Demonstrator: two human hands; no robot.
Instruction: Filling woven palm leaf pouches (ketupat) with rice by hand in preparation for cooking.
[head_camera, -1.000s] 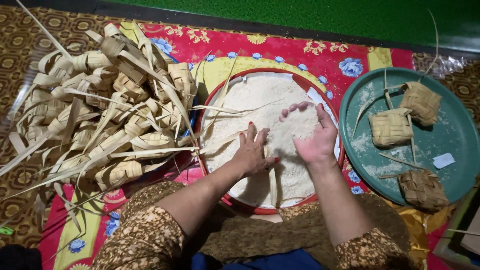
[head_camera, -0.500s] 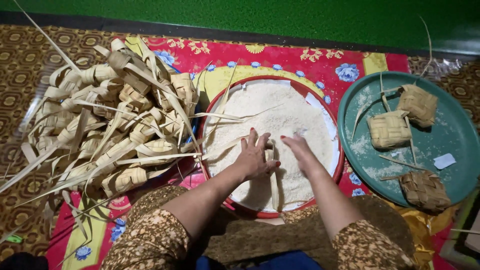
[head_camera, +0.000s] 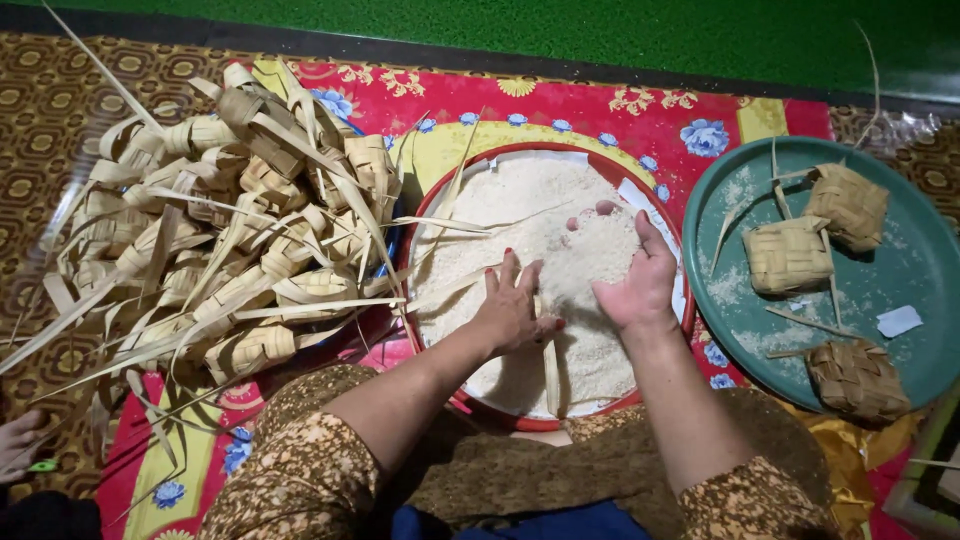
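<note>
Rice, white and granular, heaped in a round red-rimmed basin on the floor mat, directly before the knees. Right hand cupped palm-up above the heap, fingers curled around a small scoop of grains. Left hand pressed down near the basin's centre, fingers spread over a pale woven leaf pouch with a long strip trailing toward the near rim; firmness of that grip not discernible. Step in hand, by appearance: filling a pouch with a scooped handful. Next move calling for a steady tilt of the cupped palm over the pouch opening, held wide enough to take the grains without spilling. Left of the basin, a loose pile of empty plaited leaf casings, dry, straw-coloured, with stiff ribbon-like ends. Right of the basin, a round green tray dusted with stray grains, bearing three plump, diamond-woven filled pouches. Beneath everything, a red floral mat.
</note>
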